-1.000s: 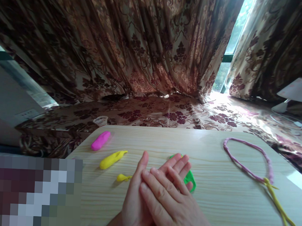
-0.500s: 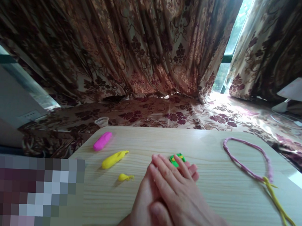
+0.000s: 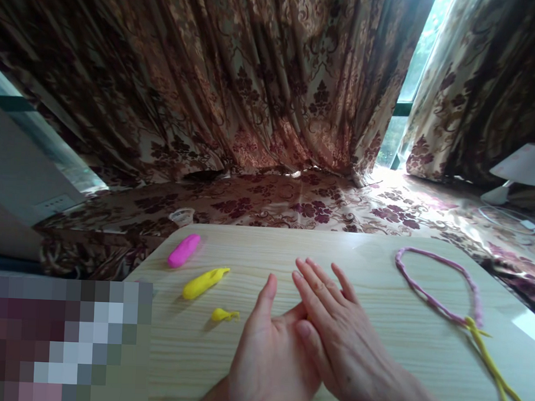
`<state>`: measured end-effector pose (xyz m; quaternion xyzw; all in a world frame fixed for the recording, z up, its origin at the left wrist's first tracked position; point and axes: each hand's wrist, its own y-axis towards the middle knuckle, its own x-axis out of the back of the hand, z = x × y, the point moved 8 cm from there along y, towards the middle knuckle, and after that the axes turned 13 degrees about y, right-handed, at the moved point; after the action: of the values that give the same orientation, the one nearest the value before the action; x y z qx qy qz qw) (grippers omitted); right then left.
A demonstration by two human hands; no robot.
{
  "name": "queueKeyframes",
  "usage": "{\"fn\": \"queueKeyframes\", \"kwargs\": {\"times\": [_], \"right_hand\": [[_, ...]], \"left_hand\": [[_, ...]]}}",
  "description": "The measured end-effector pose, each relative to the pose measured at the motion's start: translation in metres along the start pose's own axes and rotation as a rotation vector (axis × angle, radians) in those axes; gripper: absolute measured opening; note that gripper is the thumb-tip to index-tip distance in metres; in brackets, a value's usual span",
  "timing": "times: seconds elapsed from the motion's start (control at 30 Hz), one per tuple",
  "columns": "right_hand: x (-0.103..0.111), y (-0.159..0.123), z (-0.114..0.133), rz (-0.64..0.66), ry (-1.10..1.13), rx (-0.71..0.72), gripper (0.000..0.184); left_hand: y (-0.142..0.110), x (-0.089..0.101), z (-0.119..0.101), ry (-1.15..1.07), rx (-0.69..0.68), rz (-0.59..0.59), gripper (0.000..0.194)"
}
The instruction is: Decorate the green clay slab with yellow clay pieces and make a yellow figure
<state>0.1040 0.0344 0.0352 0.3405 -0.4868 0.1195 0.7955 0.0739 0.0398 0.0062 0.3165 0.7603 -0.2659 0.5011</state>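
My left hand [image 3: 269,357] is palm up, thumb raised and apart from the fingers. Across its fingers lies my right hand [image 3: 346,331], palm down with its fingers stretched out. A tiny speck of yellow shows where the hands meet; most of what may be between the palms is hidden. Left of the hands, on the table, are a small yellow clay piece [image 3: 222,315] with a thin pulled-out tail and a larger yellow clay roll [image 3: 204,283] with a pointed end. A pink clay roll [image 3: 184,251] sits farther back.
A loop of twisted pink clay [image 3: 427,293] rests on the right of the pale wooden table [image 3: 265,242], with a yellow forked clay strand [image 3: 486,352] at its near end. Behind are a clear plastic cup [image 3: 182,216], patterned curtains [image 3: 263,94] and a white lamp [image 3: 526,163].
My right hand has shifted right across the left, baring more of the left palm and thumb. The green and yellow piece behind the hands is now hidden.
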Motion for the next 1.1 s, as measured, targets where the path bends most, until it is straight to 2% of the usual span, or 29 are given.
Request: {"fn": "queueKeyframes", "kwargs": {"times": [0.07,0.13,0.2,0.27,0.33,0.4,0.47,0.57,0.6,0.63,0.7,0.8,0.87,1.0,1.03,1.1], "right_hand": [[0.001,-0.004,0.004,-0.048,-0.024,0.052,0.052],[-0.005,-0.007,0.022,-0.068,-0.029,0.211,0.050],[-0.011,-0.007,0.036,-0.042,-0.010,0.334,0.052],[-0.012,-0.003,0.033,0.029,0.028,0.286,0.059],[-0.008,0.001,0.014,0.050,0.040,0.112,0.057],[-0.002,-0.001,-0.001,0.021,0.006,-0.007,0.053],[-0.001,-0.005,0.004,-0.041,-0.034,0.057,0.051],[-0.006,-0.009,0.035,-0.105,-0.046,0.323,0.047],[-0.008,-0.007,0.041,-0.088,-0.033,0.359,0.049],[-0.010,-0.002,0.040,-0.043,-0.008,0.335,0.052],[-0.009,0.010,0.025,0.040,0.040,0.175,0.054],[0.001,0.014,-0.002,0.036,0.028,-0.028,0.048],[0.002,0.007,-0.001,0.010,-0.001,0.014,0.048],[-0.007,-0.003,0.033,-0.037,-0.004,0.295,0.056],[-0.010,0.000,0.035,-0.010,0.014,0.290,0.059],[-0.011,0.011,0.022,0.063,0.057,0.145,0.055]], "left_hand": [[-0.003,-0.002,-0.012,-0.005,-0.044,0.009,0.066],[-0.006,0.001,-0.024,0.002,-0.111,-0.010,0.069],[-0.004,0.006,-0.023,0.010,-0.122,-0.021,0.071],[-0.001,0.006,-0.010,0.004,-0.059,-0.004,0.073],[0.001,0.003,0.001,-0.019,0.007,0.016,0.072],[0.000,-0.001,0.000,-0.024,0.008,0.028,0.068],[-0.004,-0.003,-0.012,0.000,-0.045,0.020,0.068],[-0.008,0.002,-0.027,0.038,-0.136,-0.025,0.071],[-0.007,0.004,-0.026,0.044,-0.140,-0.036,0.071],[-0.006,0.005,-0.023,0.043,-0.136,-0.044,0.071],[-0.002,0.005,-0.012,0.026,-0.099,-0.042,0.068],[0.000,-0.002,-0.005,0.004,-0.037,0.004,0.063],[-0.003,-0.004,-0.011,0.009,-0.031,0.024,0.065],[-0.007,0.006,-0.028,-0.005,-0.120,-0.028,0.071],[-0.006,0.007,-0.026,-0.019,-0.123,-0.036,0.071],[-0.003,0.005,-0.017,-0.050,-0.097,-0.027,0.064]]}}
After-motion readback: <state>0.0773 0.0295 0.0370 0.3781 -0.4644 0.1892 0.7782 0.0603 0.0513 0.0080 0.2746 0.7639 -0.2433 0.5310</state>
